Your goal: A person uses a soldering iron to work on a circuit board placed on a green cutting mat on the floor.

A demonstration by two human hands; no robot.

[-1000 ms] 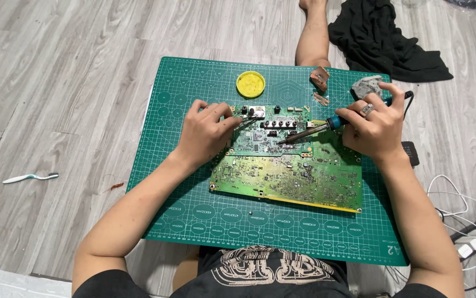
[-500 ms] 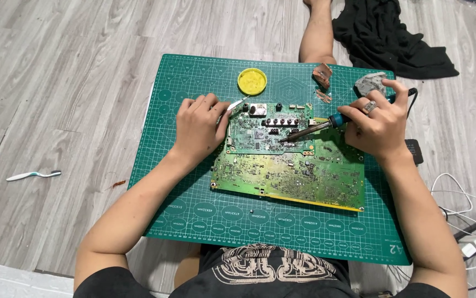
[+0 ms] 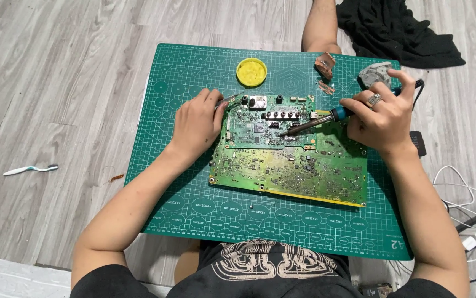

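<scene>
Grey wood-plank flooring (image 3: 56,83) is filling the frame, and a green cutting mat (image 3: 194,204) is lying across the centre of it with a person sitting at its lower edge, arms reaching up into the picture. A black cloth (image 3: 398,30) is lying crumpled in the upper right corner.

At the middle of the mat a green circuit board (image 3: 287,165) is lying flat, its long side running left to right. The left hand (image 3: 196,124) is pressing on the board's upper left corner, fingers curled closed around a thin metal tool (image 3: 226,101) that pokes out toward the top edge; what kind of tool it is I cannot tell.

The right hand (image 3: 381,118) is sitting just off the board's upper right edge, fingers wrapped closed on a blue-handled soldering iron (image 3: 315,122). The iron's long axis is slanting down and to the left from that hand, its tip meeting the board near the upper centre, between the two hands but nearer the right one.

Above the board a round yellow tin (image 3: 251,72) is resting on the mat. Farther right are a small coppery scrap (image 3: 324,63) and a grey crumpled lump (image 3: 375,74). A white toothbrush (image 3: 28,169) is lying at the far left, and white cables (image 3: 469,221) are trailing at the lower right.
</scene>
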